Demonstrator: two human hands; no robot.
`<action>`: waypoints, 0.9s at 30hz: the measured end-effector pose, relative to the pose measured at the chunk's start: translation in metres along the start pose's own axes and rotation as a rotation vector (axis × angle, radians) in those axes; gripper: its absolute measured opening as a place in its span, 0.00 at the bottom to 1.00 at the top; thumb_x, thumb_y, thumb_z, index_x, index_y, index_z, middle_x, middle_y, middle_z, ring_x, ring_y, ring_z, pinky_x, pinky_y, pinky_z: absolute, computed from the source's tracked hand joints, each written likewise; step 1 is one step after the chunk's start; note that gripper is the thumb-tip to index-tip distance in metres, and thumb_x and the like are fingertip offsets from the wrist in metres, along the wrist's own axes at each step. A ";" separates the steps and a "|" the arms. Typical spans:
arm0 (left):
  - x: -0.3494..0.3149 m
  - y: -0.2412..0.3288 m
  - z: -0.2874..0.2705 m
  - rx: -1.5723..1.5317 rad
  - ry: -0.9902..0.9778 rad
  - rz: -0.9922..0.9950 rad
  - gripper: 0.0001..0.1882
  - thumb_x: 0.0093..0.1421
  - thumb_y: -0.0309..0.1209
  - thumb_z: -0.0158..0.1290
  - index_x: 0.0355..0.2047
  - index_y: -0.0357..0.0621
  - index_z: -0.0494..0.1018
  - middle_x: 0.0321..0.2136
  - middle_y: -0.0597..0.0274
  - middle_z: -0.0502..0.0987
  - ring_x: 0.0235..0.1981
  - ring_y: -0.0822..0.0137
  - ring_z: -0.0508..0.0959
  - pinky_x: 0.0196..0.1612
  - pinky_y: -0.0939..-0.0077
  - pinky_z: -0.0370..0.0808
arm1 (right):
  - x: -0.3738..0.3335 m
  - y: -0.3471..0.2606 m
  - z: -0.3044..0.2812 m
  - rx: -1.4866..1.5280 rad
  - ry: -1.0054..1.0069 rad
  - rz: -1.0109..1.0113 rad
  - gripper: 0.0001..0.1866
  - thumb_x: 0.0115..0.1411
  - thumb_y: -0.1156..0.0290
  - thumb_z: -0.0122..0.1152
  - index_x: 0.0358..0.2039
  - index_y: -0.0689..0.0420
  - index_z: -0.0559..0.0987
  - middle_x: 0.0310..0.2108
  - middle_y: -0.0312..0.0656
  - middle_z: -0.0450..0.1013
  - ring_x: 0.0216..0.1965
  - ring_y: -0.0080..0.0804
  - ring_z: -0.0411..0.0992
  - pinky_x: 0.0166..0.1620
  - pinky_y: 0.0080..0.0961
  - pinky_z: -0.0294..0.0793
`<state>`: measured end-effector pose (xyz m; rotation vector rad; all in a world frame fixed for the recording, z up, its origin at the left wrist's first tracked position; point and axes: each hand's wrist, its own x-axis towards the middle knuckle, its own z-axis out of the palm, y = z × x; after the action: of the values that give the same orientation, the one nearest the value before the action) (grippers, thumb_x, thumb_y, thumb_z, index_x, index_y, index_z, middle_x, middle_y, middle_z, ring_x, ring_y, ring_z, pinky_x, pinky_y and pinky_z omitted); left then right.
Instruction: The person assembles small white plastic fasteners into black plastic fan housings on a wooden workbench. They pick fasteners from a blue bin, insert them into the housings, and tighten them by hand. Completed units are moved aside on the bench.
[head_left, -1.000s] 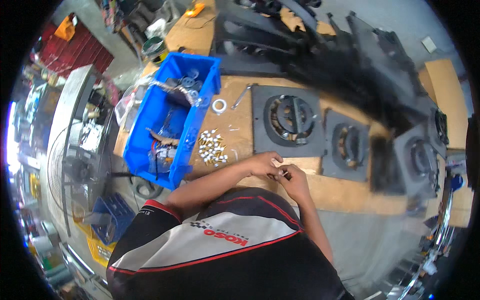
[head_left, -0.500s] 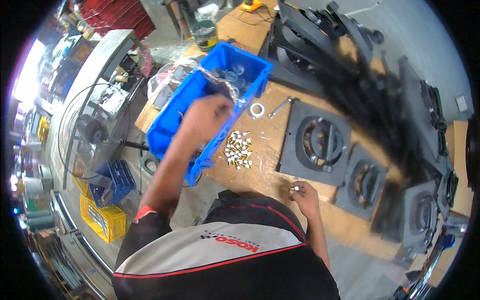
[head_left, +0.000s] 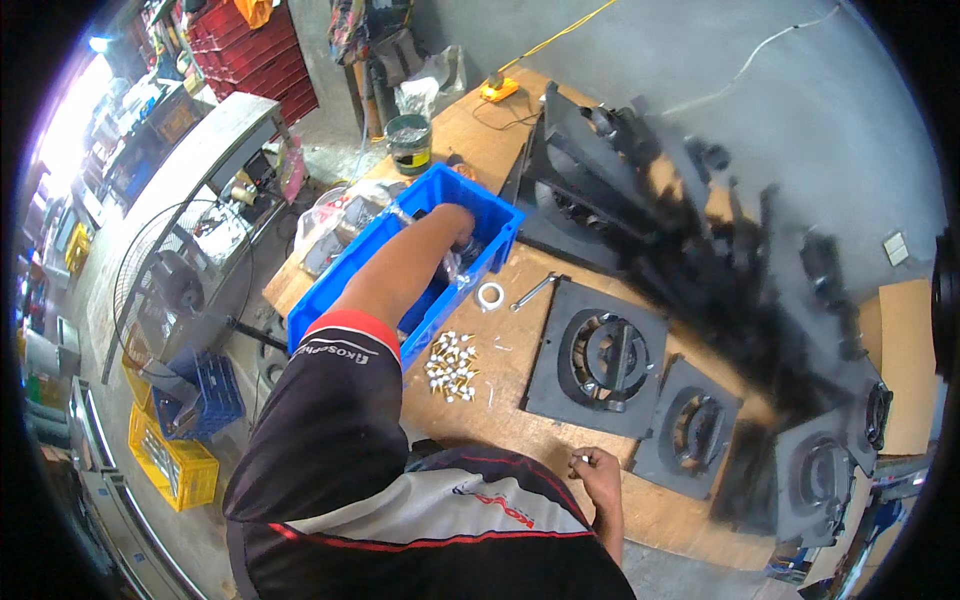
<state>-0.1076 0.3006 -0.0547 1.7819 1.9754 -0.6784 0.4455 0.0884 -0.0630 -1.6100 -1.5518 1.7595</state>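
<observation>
My left hand (head_left: 456, 226) reaches down into the far part of a long blue plastic bin (head_left: 333, 283); its fingers are hidden among the grey parts inside. My right hand (head_left: 598, 474) is closed by the table's near edge, pinching a small brass fitting with a white end (head_left: 581, 459), mostly covered by the fingers. Beside the bin lies a pile of similar brass fittings (head_left: 452, 368). A roll of white tape (head_left: 490, 296) and a spanner (head_left: 534, 292) rest farther back. To their right, a square dark plate with a round opening (head_left: 549, 385) lies flat.
Another dark plate (head_left: 660, 462) lies right of the first, with more black parts (head_left: 590, 215) stacked behind, partly blurred. A dark tub (head_left: 409, 158) and a yellow tool (head_left: 498, 90) stand at the far end. A fan (head_left: 178, 280) and a yellow crate (head_left: 172, 470) are at left.
My left hand has moved from above the bin's near side down into its far part. The view has shifted, while my right hand keeps its pinch near the table edge.
</observation>
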 end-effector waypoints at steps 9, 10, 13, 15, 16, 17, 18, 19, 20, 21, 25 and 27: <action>-0.012 0.004 -0.008 -0.234 -0.229 -0.118 0.19 0.50 0.37 0.65 0.40 0.40 0.83 0.44 0.54 0.82 0.43 0.54 0.82 0.45 0.53 0.79 | -0.045 0.057 -0.004 0.274 0.209 0.113 0.06 0.59 0.82 0.59 0.38 0.68 0.77 0.29 0.44 0.78 0.26 0.29 0.77 0.34 0.25 0.81; -0.013 0.005 -0.009 -0.211 -0.218 -0.116 0.18 0.50 0.37 0.65 0.40 0.39 0.83 0.42 0.54 0.83 0.42 0.54 0.82 0.44 0.53 0.79 | -0.044 0.056 -0.002 0.241 0.200 0.091 0.06 0.59 0.82 0.60 0.38 0.68 0.77 0.29 0.44 0.77 0.26 0.28 0.77 0.33 0.25 0.81; -0.010 -0.003 -0.013 -0.207 -0.174 -0.101 0.16 0.50 0.36 0.64 0.38 0.39 0.83 0.38 0.54 0.84 0.40 0.54 0.83 0.43 0.53 0.79 | -0.033 0.050 -0.002 0.135 0.165 0.028 0.07 0.59 0.80 0.61 0.38 0.67 0.77 0.28 0.44 0.77 0.26 0.28 0.77 0.33 0.24 0.79; -0.003 -0.023 0.000 -0.275 -0.149 -0.074 0.15 0.51 0.34 0.62 0.37 0.40 0.83 0.36 0.54 0.84 0.39 0.54 0.83 0.42 0.54 0.79 | -0.020 0.048 -0.013 0.071 0.133 0.007 0.08 0.58 0.80 0.62 0.39 0.67 0.77 0.28 0.44 0.77 0.26 0.27 0.77 0.32 0.23 0.78; -0.013 -0.017 -0.013 -0.219 -0.051 -0.004 0.14 0.51 0.34 0.61 0.36 0.40 0.83 0.35 0.53 0.84 0.38 0.54 0.83 0.41 0.55 0.78 | -0.020 0.045 -0.015 0.063 0.164 0.015 0.08 0.58 0.79 0.62 0.39 0.67 0.77 0.28 0.43 0.77 0.26 0.27 0.77 0.32 0.22 0.77; -0.025 -0.014 -0.025 -0.166 0.046 0.066 0.13 0.51 0.33 0.60 0.36 0.40 0.83 0.33 0.52 0.84 0.36 0.54 0.83 0.40 0.57 0.78 | -0.019 0.038 -0.019 0.054 0.194 0.023 0.09 0.58 0.79 0.62 0.39 0.67 0.77 0.28 0.43 0.77 0.25 0.27 0.77 0.31 0.22 0.77; -0.042 -0.014 -0.033 -0.114 0.144 0.123 0.13 0.51 0.32 0.59 0.35 0.40 0.83 0.32 0.51 0.84 0.35 0.54 0.83 0.39 0.58 0.78 | -0.018 0.032 -0.021 0.045 0.210 0.026 0.09 0.58 0.78 0.63 0.39 0.67 0.77 0.28 0.43 0.77 0.25 0.27 0.77 0.31 0.22 0.76; -0.054 -0.020 -0.032 -0.240 0.326 0.131 0.15 0.51 0.29 0.56 0.39 0.39 0.82 0.31 0.47 0.82 0.33 0.56 0.83 0.38 0.62 0.78 | -0.016 0.028 -0.024 0.070 0.210 -0.025 0.09 0.58 0.78 0.62 0.39 0.67 0.77 0.28 0.43 0.78 0.26 0.26 0.77 0.32 0.22 0.77; -0.063 -0.020 -0.032 -0.421 0.398 0.116 0.16 0.52 0.28 0.55 0.41 0.38 0.81 0.29 0.48 0.82 0.32 0.59 0.83 0.37 0.64 0.78 | -0.015 0.025 -0.026 0.093 0.219 -0.030 0.09 0.58 0.79 0.61 0.40 0.68 0.77 0.28 0.43 0.78 0.26 0.26 0.77 0.32 0.22 0.77; -0.086 -0.008 -0.044 -0.597 0.462 0.114 0.16 0.53 0.27 0.55 0.43 0.38 0.80 0.28 0.49 0.82 0.30 0.61 0.82 0.36 0.67 0.78 | -0.016 0.023 -0.027 0.125 0.242 -0.030 0.10 0.59 0.79 0.61 0.40 0.68 0.77 0.28 0.43 0.78 0.26 0.26 0.76 0.32 0.22 0.77; -0.176 0.087 -0.069 -1.260 0.445 0.361 0.19 0.59 0.22 0.53 0.51 0.36 0.75 0.26 0.63 0.78 0.27 0.74 0.78 0.33 0.76 0.77 | -0.028 -0.038 -0.016 0.136 0.288 -0.028 0.12 0.60 0.74 0.64 0.42 0.69 0.80 0.29 0.42 0.78 0.29 0.26 0.76 0.36 0.23 0.78; -0.205 0.151 -0.044 -1.450 0.329 0.462 0.18 0.61 0.24 0.55 0.53 0.37 0.74 0.30 0.65 0.78 0.28 0.75 0.76 0.33 0.78 0.77 | -0.017 -0.059 -0.008 0.180 0.188 -0.142 0.14 0.62 0.70 0.65 0.43 0.68 0.79 0.36 0.44 0.79 0.31 0.26 0.76 0.38 0.25 0.78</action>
<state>0.0671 0.1732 0.0875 1.2261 1.3462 1.0252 0.4330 0.1006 -0.0040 -1.4921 -1.3462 1.5751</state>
